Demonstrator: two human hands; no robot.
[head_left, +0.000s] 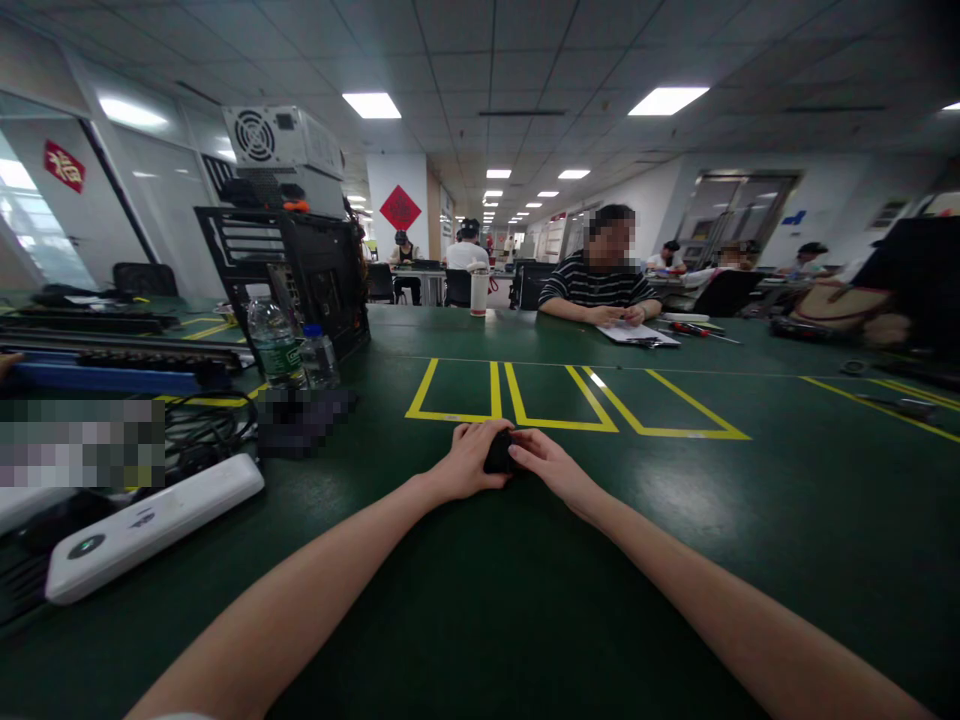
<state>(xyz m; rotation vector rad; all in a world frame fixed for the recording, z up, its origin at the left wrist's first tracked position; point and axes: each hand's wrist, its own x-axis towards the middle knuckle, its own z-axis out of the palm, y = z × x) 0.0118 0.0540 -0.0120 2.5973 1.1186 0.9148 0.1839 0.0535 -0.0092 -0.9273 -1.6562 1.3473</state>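
Observation:
A small black object, whose kind I cannot make out, is between my two hands on the green table. My left hand wraps round it from the left, the thumb at its near side and the fingers over its far side. From the right, my right hand touches it with thumb and fingers pinched at its edge. Part of the object is covered by the fingers. Just beyond the hands, yellow tape marks several outlines on the table.
On the left stand a black computer case with power supplies on top, water bottles and a white power strip with cables. A white cup stands at the far edge. Across the table sits a person with a clipboard.

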